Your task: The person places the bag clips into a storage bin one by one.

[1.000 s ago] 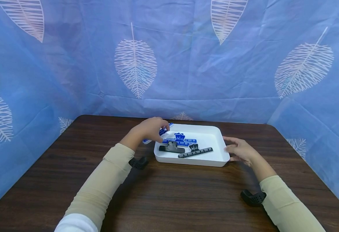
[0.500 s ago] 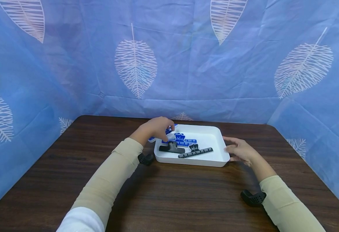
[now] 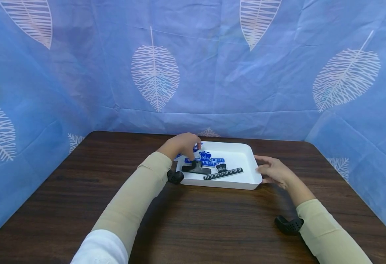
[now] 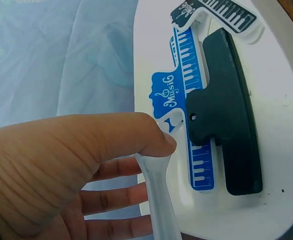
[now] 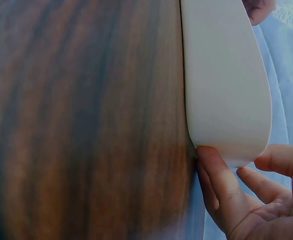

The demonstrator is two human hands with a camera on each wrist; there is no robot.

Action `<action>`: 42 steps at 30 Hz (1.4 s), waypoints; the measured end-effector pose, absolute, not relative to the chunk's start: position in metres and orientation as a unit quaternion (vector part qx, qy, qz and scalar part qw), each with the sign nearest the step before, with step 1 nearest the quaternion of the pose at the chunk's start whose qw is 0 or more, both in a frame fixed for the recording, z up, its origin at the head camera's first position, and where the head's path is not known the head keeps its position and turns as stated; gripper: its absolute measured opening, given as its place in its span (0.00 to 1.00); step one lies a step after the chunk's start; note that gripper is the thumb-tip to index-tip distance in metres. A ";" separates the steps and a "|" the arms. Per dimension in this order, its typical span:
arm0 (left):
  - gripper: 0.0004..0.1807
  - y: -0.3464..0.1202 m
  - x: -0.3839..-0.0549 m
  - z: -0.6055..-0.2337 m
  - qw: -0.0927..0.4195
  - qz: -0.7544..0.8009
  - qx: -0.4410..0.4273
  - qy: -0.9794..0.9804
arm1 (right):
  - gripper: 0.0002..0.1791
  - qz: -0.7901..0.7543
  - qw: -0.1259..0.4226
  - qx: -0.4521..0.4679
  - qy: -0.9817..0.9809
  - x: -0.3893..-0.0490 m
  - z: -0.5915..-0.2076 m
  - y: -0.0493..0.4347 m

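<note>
My left hand (image 3: 185, 143) pinches a blue-and-white piano-key music clip (image 3: 196, 148) over the left end of the white tray (image 3: 236, 154). In the left wrist view, the clip's pale edge (image 4: 160, 192) stands below the thumb; the rest of it is mostly hidden. Inside the tray lie a blue music clip (image 4: 168, 93), a plain black clip (image 4: 236, 120) partly over it, and a black piano-key music clip (image 3: 223, 173). My right hand (image 3: 275, 171) touches the tray's right end, its fingertips against the outer wall, as the right wrist view shows.
The tray rests on a dark wooden table (image 3: 212, 223), close to its far edge. Behind and on both sides hangs a blue cloth (image 3: 206, 80) with white leaf prints. Black wrist-worn devices (image 3: 288, 225) sit on both forearms.
My left hand has moved right with the blue-and-white music clip, from the tray's left edge to over its inside. The right hand and the tray have stayed put.
</note>
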State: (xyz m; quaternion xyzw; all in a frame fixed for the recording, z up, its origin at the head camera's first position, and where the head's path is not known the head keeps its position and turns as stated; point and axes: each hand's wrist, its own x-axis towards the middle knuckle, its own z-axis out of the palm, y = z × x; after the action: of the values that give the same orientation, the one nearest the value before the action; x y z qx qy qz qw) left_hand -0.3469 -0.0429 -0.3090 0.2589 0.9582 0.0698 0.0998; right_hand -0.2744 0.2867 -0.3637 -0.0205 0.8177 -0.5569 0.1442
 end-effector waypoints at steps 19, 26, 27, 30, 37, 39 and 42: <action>0.22 -0.022 -0.338 -0.313 0.141 0.093 0.229 0.959 | 0.37 -0.554 0.146 -0.014 0.820 -0.272 -0.362 0.289; 0.24 -0.022 -0.341 -0.317 0.133 0.044 0.242 0.960 | 0.37 -0.549 0.145 -0.013 0.823 -0.271 -0.362 0.289; 0.26 -0.023 -0.341 -0.317 0.135 0.039 0.244 0.960 | 0.37 -0.548 0.145 -0.012 0.824 -0.271 -0.362 0.289; 0.29 -0.025 -0.342 -0.319 0.141 0.041 0.246 0.958 | 0.37 -0.546 0.143 -0.011 0.825 -0.270 -0.362 0.289; 0.33 -0.035 -0.337 -0.319 0.111 0.074 0.259 0.957 | 0.37 -0.544 0.145 -0.016 0.826 -0.271 -0.362 0.287; 0.33 -0.039 -0.335 -0.319 0.099 0.082 0.263 0.956 | 0.37 -0.543 0.144 -0.018 0.827 -0.272 -0.362 0.286; 0.30 -0.046 -0.332 -0.319 0.078 0.088 0.272 0.955 | 0.37 -0.540 0.142 -0.016 0.829 -0.273 -0.362 0.285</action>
State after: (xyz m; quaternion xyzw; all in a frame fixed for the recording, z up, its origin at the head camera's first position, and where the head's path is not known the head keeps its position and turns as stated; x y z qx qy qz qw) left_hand -0.3320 -0.0460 -0.3191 0.2723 0.9550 0.0883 0.0776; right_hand -0.2726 0.2853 -0.3622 -0.0160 0.8294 -0.5401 0.1420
